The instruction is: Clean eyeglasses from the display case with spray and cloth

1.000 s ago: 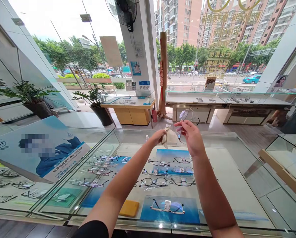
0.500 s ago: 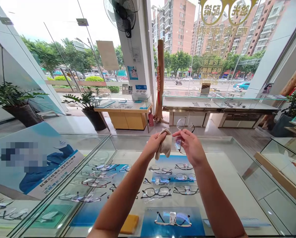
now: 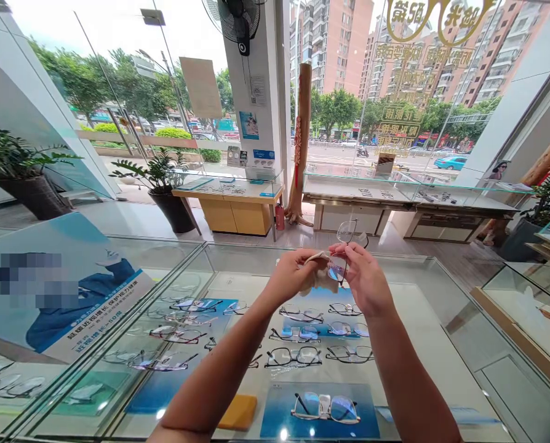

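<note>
My left hand (image 3: 294,271) pinches a beige cleaning cloth (image 3: 318,271), its fingers closed on it. The cloth meets the lower lens of a pair of eyeglasses (image 3: 347,232). Those glasses are turned upright on end, one lens above the other, in the grip of my right hand (image 3: 365,274). Its fingers close on the frame near the middle. Both hands are above a glass display case (image 3: 408,326), where several pairs of glasses (image 3: 293,355) lie in rows. Closest to me, one pair (image 3: 325,407) rests on a blue card (image 3: 275,412).
A poster board (image 3: 72,289) leans at the left over another glass case. A yellow block (image 3: 239,412) is by my left forearm. Farther off stand a wooden display table (image 3: 238,215), more glass counters (image 3: 362,192), a tree trunk post (image 3: 301,147) and potted plants (image 3: 171,209).
My left hand has moved right, bringing the cloth from beside the eyeglasses onto the lower lens. My right hand still holds the glasses, and the view has shifted slightly.
</note>
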The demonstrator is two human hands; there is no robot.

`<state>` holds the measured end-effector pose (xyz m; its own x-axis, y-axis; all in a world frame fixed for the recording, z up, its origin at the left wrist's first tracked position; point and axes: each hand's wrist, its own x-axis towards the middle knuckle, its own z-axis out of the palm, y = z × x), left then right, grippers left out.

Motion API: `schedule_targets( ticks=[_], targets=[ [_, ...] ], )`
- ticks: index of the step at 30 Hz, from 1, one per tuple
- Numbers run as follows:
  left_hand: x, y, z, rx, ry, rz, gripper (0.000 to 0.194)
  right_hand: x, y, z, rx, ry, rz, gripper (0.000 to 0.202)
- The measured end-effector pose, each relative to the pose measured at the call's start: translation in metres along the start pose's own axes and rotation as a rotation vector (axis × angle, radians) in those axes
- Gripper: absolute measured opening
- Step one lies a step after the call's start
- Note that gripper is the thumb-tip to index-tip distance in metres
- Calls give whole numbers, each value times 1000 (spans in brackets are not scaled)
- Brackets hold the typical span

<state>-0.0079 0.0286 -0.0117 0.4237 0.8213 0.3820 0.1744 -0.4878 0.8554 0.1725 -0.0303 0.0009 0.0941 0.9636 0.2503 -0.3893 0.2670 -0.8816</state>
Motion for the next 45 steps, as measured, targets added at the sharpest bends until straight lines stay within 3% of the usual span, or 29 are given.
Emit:
schedule_targets(
  ticks=[4, 10, 16, 20, 23, 32, 42, 45],
  targets=[
    [-1, 0, 1, -54, -19, -7, 14, 1, 0, -1, -10, 13, 31, 26],
    [-1, 2, -4, 85, 27, 11, 6, 2, 0, 0, -40, -11, 40, 29],
    [-2, 5, -21, 166, -114, 41, 27, 4, -3, -6, -72, 32, 44, 29],
    [-1, 3, -28, 133, -265, 107, 30, 3, -4, -7, -87, 14, 58, 28],
    [-1, 2, -27, 119, -316, 132, 31, 2, -3, -6, -87, -15, 74, 28],
    [0, 2, -12, 69, -241, 250, 25, 0, -4, -2, -100, -60, 91, 29],
    [0, 2, -18, 138, -198, 254, 35, 2, -3, -6, -150, -65, 49, 28],
    [1, 3, -26, 144, -130, 241, 38, 4, -3, -8, -150, -51, 28, 28]
  ],
)
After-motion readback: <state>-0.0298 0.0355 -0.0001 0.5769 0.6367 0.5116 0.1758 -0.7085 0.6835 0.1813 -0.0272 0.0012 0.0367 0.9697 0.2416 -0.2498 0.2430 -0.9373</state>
